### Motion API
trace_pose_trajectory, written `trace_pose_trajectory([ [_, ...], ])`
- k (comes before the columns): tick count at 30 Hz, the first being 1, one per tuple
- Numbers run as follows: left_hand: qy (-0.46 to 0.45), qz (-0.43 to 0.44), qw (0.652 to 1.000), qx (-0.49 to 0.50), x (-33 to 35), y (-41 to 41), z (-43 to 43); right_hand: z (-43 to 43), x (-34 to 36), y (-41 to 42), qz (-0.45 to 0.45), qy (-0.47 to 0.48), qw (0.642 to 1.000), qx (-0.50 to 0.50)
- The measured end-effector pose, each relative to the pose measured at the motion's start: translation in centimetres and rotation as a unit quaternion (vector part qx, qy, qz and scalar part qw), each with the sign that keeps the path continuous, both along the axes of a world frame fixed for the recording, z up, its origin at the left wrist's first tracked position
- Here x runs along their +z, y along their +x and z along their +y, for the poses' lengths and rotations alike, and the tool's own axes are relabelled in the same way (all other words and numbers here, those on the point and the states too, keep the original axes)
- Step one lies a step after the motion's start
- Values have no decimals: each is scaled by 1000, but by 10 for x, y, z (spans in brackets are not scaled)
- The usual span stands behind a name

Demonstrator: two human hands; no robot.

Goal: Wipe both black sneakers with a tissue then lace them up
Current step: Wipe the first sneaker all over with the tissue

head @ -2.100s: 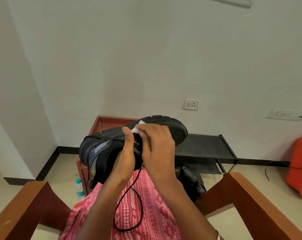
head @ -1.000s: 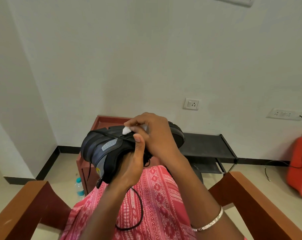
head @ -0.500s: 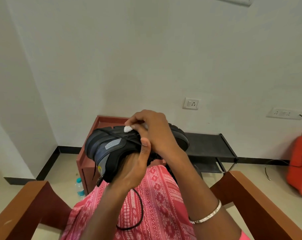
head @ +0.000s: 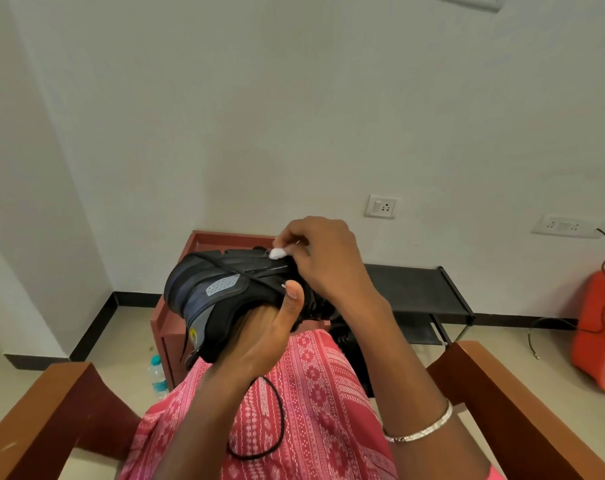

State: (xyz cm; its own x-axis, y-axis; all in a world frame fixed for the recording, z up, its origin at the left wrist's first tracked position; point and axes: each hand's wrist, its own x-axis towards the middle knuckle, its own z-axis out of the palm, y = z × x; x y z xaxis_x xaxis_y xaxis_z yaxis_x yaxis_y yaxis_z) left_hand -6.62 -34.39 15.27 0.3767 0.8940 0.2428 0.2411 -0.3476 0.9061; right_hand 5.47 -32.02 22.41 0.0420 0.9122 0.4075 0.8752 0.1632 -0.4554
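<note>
A black sneaker (head: 218, 289) with grey panels is held up on its side above my lap. My left hand (head: 263, 330) grips it from below, with the thumb pressed against its upper. My right hand (head: 325, 261) pinches a small wad of white tissue (head: 277, 252) and presses it on the sneaker near the sole edge. A loose black lace (head: 273, 420) hangs from the shoe and loops over my pink patterned lap. A dark shape (head: 346, 336), perhaps the second sneaker, shows low behind my right forearm, mostly hidden.
Wooden chair arms (head: 51, 420) flank my lap on both sides. A red-brown low cabinet (head: 166, 327) and a black rack (head: 415, 289) stand against the wall ahead. A water bottle (head: 157, 374) stands on the floor at left, an orange appliance (head: 602, 327) at right.
My right hand with the tissue has slid along the sneaker toward the sole edge. The shoe has turned slightly in my left hand, and the thumb has shifted on the upper.
</note>
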Motion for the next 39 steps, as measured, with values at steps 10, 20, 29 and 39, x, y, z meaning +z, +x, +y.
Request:
trace_pose_trajectory([
  [10, -13, 28, 1000, 4, 4, -2, -3, 1, 11, 16, -51, -47, 998, 4],
  [20, -17, -1, 999, -45, -3, 4, 0, -1, 2, -9, -25, -11, 998, 55],
  [29, -37, -1, 998, -44, -6, 3, 1, 3, 8, -7, -8, -61, 992, 106],
  [39, -16, 15, 998, -55, -3, 6, -2, -5, 8, 0, -80, -54, 994, 56],
])
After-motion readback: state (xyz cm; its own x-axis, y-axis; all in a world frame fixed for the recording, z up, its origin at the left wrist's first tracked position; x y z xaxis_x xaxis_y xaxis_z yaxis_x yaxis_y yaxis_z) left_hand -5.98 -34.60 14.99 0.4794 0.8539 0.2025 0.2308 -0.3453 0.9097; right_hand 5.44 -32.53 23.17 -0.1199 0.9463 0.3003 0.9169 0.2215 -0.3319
